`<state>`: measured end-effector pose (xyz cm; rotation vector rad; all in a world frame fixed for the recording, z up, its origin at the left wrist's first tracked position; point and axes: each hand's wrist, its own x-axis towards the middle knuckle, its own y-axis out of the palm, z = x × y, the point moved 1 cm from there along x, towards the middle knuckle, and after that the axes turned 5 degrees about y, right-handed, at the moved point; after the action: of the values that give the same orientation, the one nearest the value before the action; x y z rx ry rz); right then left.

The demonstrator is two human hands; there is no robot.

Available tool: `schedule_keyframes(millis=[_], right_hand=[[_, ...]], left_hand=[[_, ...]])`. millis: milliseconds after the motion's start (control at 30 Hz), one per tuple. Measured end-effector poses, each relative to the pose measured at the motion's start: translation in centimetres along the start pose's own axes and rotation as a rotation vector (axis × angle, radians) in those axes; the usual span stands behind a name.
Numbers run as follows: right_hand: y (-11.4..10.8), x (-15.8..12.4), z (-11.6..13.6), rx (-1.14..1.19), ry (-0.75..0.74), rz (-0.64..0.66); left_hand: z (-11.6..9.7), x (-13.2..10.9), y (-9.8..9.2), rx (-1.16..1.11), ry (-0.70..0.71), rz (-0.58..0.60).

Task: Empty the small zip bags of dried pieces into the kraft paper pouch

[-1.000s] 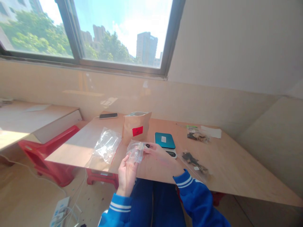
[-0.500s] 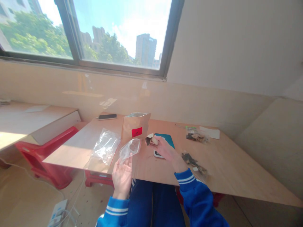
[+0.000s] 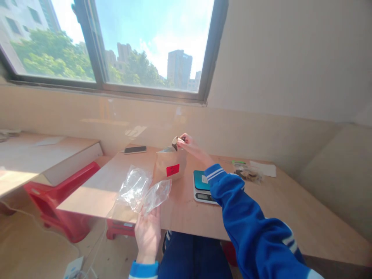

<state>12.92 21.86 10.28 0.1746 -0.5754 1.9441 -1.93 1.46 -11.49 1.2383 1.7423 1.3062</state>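
Sunlit desk: your right hand [image 3: 186, 142] pinches a small piece [image 3: 174, 142] just over the kraft bag [image 3: 169, 166] mouth, left hand [image 3: 148, 234] loosely gripping the clear pouch [image 3: 157, 194] — a shaky release could miss the bag.

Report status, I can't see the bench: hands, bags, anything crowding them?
Right hand pinches a small piece above the open brown paper bag. Left hand holds an empty clear bag. Scale beside the paper bag, apart.

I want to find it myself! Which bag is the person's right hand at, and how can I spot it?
Start at the big window, then drop to the wooden table below it. The brown paper bag stands upright there, left of the teal scale, with the right hand at its open top. Unlike the clear plastic bags nearby, it wears a red label.
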Motion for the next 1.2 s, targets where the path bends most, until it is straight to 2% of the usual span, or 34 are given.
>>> schedule_keyframes(millis=[67, 133, 267, 400, 533, 667, 767, 833, 900, 1033, 1200], right_hand=[[-0.1, 0.5, 0.1, -0.202, -0.057, 0.074], [-0.1, 1.1, 0.3, -0.299, -0.088, 0.15], [0.2, 1.6, 0.5, -0.314, -0.111, 0.241], [0.1, 1.1, 0.1, -0.315, -0.183, 0.272], [0.1, 0.3, 0.1, -0.282, -0.176, 0.28], [0.7, -0.1, 0.1, -0.228, -0.151, 0.222], [1.4, -0.2, -0.6, -0.201, -0.093, 0.088], [1.8, -0.2, -1.1, -0.237, -0.105, -0.051], [2.2, -0.2, -1.5, -0.271, -0.161, -0.142], [2.3, -0.3, -1.7, -0.142, -0.118, -0.112], [1.6, -0.4, -1.1, -0.008, -0.057, -0.084]], left_hand=[[-0.1, 0.1, 0.2, -0.099, 0.049, 0.007], [0.0, 0.2, 0.5, -0.156, 0.062, -0.006], [0.1, 0.0, 0.9, -0.103, 0.087, -0.07], [0.1, -0.6, 1.1, -0.035, 0.04, -0.109], [0.1, -0.7, 1.7, -0.013, 0.054, -0.163], [0.2, -0.4, 2.0, -0.052, 0.047, -0.182], [0.3, -0.3, 1.3, -0.079, 0.068, -0.193], [0.4, -0.2, 0.6, -0.12, 0.039, -0.144], [0.5, -0.3, 0.1, -0.165, 0.017, -0.039], [0.7, -0.5, 0.0, -0.208, 0.009, 0.114], [0.5, -0.5, -0.3, -0.154, -0.038, 0.041]])
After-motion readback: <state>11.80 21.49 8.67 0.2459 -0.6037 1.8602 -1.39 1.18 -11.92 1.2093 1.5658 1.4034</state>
